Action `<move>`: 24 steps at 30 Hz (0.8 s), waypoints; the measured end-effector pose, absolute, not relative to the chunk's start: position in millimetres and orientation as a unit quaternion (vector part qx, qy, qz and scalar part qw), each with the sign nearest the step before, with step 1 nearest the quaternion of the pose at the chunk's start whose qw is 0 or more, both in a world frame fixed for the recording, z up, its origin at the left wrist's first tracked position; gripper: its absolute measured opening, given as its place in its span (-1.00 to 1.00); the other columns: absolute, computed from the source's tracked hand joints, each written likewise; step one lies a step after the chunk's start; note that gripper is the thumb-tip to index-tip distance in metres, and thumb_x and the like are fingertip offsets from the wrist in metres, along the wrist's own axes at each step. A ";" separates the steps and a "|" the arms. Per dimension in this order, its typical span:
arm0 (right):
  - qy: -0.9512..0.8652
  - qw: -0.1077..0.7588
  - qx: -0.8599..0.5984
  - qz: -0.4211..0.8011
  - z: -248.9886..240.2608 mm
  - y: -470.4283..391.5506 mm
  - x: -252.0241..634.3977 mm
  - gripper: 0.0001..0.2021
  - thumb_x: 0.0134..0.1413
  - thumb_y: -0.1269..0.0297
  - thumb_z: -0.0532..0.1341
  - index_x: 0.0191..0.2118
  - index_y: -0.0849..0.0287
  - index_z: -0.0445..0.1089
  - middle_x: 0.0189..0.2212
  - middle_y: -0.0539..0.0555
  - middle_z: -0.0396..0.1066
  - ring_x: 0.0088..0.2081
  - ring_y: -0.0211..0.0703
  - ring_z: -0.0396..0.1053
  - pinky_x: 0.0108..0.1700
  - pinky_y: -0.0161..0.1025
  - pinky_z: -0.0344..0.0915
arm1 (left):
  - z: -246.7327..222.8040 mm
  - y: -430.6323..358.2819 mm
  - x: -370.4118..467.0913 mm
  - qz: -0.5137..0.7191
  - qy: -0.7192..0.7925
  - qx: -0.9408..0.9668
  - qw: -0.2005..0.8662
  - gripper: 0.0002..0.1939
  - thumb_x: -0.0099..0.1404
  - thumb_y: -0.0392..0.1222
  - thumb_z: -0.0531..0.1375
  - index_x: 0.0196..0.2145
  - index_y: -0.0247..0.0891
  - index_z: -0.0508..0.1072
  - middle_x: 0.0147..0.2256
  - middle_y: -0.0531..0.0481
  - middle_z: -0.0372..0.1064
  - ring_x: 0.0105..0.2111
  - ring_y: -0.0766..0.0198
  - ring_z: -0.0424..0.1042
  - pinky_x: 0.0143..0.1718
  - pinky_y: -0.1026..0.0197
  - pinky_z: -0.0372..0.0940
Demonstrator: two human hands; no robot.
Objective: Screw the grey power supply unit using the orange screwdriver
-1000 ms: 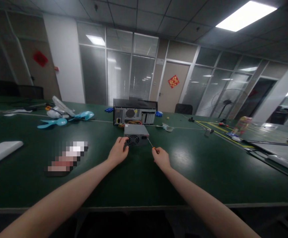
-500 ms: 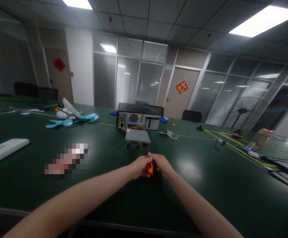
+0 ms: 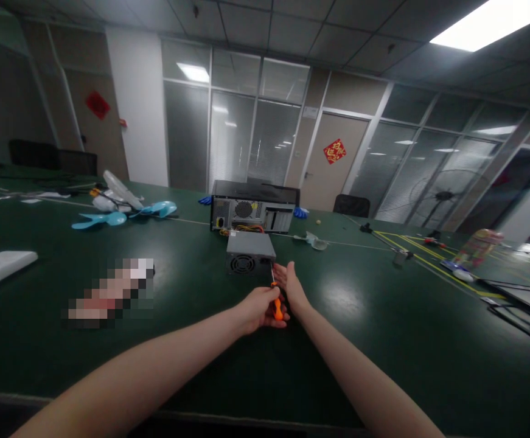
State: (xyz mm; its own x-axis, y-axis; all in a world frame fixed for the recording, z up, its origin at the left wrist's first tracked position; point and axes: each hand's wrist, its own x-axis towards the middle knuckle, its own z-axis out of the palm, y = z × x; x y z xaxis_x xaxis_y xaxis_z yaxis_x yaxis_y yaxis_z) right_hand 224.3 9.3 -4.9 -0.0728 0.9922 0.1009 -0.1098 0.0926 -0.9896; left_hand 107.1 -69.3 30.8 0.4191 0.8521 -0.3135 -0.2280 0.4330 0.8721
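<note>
My left hand (image 3: 258,309) is closed around the orange handle of a screwdriver (image 3: 276,304), whose thin shaft points up toward a grey power supply box (image 3: 249,254) lying on the green table (image 3: 383,316). My right hand (image 3: 289,285) is right beside the screwdriver with its fingers spread and nothing in it, close to the box's front right corner. Behind the box stands a black computer case (image 3: 252,207) showing its rear panel, with coloured wires hanging out toward the box.
Blue fan blades and a white fan part (image 3: 123,210) lie at the back left. A white flat device (image 3: 0,267) rests at the left edge. Small tools (image 3: 401,255), yellow tape lines and a colourful bottle (image 3: 477,246) sit to the right. A blurred patch covers something left of centre.
My left hand left the power supply box and took the screwdriver from my right hand. My right hand has let go and spread its fingers.
</note>
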 end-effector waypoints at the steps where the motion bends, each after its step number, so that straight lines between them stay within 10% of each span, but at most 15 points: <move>1: -0.515 0.534 -0.431 0.514 -5.5 8.4 222.7 -0.34 0.05 -0.21 -0.21 -0.10 0.20 0.36 -0.03 0.20 0.31 -0.03 -0.09 0.29 -0.04 -0.17 0.19 | 30.3 -69.8 104.1 0.361 0.402 0.397 0.742 -0.75 0.28 -0.08 -0.04 -0.28 -0.35 0.24 -0.45 -0.08 0.31 -0.47 0.25 0.43 -0.50 0.21 0.36; 24: -0.496 0.580 -0.463 0.451 -9.9 -6.0 220.1 -0.44 0.03 -0.16 -0.08 -0.25 0.26 0.38 -0.25 0.23 0.42 -0.28 -0.10 0.38 -0.32 -0.23 0.33 | 13.4 -71.9 68.0 0.341 0.353 0.471 0.733 -0.68 0.22 0.01 0.02 -0.28 -0.35 0.28 -0.45 -0.10 0.34 -0.51 0.26 0.41 -0.58 0.25 0.34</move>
